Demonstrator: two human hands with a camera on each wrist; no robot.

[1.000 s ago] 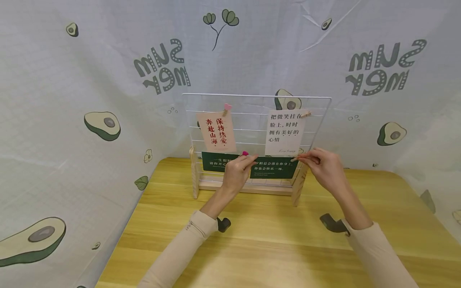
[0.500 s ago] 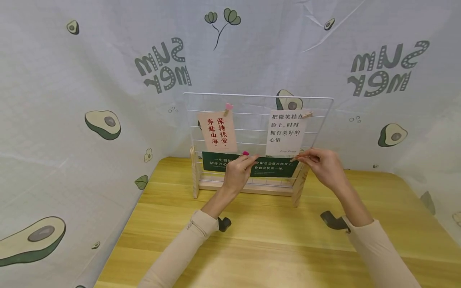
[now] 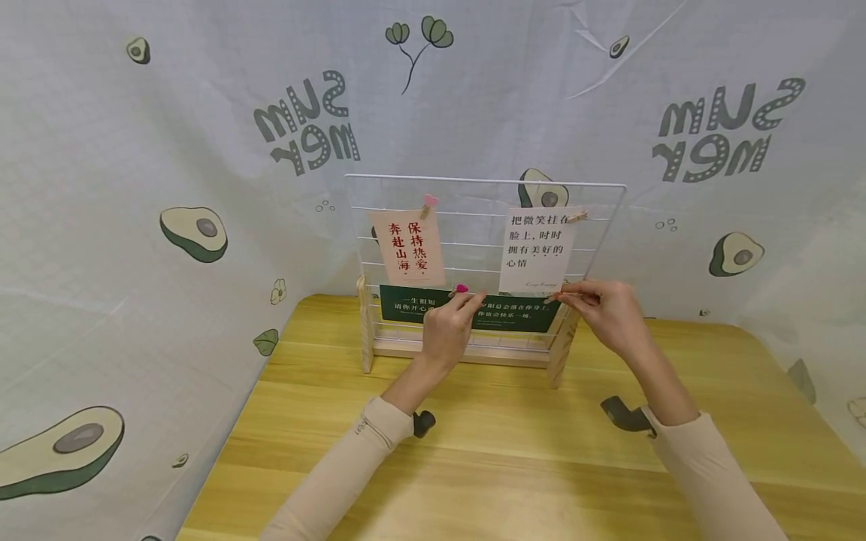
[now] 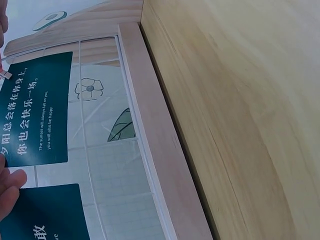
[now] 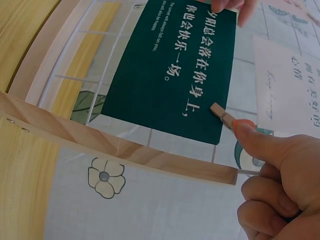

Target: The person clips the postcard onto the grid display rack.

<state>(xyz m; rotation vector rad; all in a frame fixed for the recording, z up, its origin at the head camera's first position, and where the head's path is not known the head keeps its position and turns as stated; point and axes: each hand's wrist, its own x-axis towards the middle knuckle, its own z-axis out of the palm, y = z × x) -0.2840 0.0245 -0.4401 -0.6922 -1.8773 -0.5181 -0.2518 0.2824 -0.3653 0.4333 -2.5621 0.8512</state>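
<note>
Two dark green cards with white writing hang side by side low on a white wire grid (image 3: 467, 255). At the upper left corner of the right green card (image 3: 517, 321), my left hand (image 3: 445, 330) pinches its edge; in the right wrist view those fingertips (image 5: 245, 10) lie on the card. My right hand (image 3: 612, 312) pinches a small wooden clothespin (image 5: 223, 116) with an orange-red ornament. Its tip lies over the card's upper right corner. Partly hidden behind my left hand is the left green card (image 3: 406, 304), beneath a pink clothespin (image 3: 461, 288).
Wooden feet and a crossbar (image 3: 467, 353) hold the grid on a wood-grain table (image 3: 514, 466). Above hang a pink card (image 3: 409, 248) and a white card (image 3: 536, 252), each with a clothespin. A curtain with avocado prints (image 3: 433, 113) rises behind.
My left forearm has shifted slightly to the right. My right hand stays at the green card's upper right corner, with the clothespin now more hidden by its fingertips in the head view.
</note>
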